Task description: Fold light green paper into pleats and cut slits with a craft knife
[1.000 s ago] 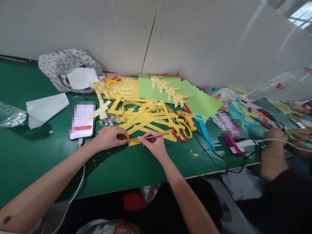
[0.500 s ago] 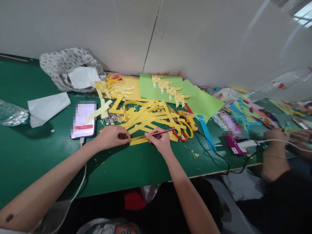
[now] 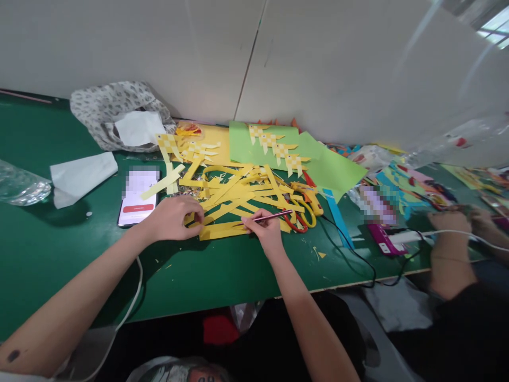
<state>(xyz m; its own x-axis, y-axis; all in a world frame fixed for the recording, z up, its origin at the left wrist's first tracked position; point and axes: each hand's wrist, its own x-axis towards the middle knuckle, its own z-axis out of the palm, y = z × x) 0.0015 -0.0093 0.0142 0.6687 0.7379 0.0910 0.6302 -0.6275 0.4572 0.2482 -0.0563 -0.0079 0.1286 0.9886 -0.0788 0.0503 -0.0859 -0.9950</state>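
My left hand (image 3: pixel 178 218) is curled, its thumb and fingertips closed at the left end of a yellow paper strip (image 3: pixel 220 230). The strip lies near the front of the paper pile. In my right hand (image 3: pixel 267 228) is a slim pink pen-like tool (image 3: pixel 274 215), its thin dark tip pointing left over the strip; its exact kind is unclear. Behind both hands spreads a tangle of yellow paper strips (image 3: pixel 234 193). Red-handled and yellow-handled scissors (image 3: pixel 307 213) lie right of the pile, beside a yellow glue gun (image 3: pixel 312 197).
Woven yellow paper fish (image 3: pixel 280 150) rest on green paper (image 3: pixel 334 164) at the back. A phone (image 3: pixel 138 204) with a white cable lies left. A patterned cloth bag (image 3: pixel 99 114) stands behind it. To the right are a purple power strip (image 3: pixel 384 241) and another person's hands (image 3: pixel 451 223).
My left hand has shifted slightly left and its fingers have curled more. The strip now shows flatter and wider between my hands. My right hand, still with the tool, moved slightly right.
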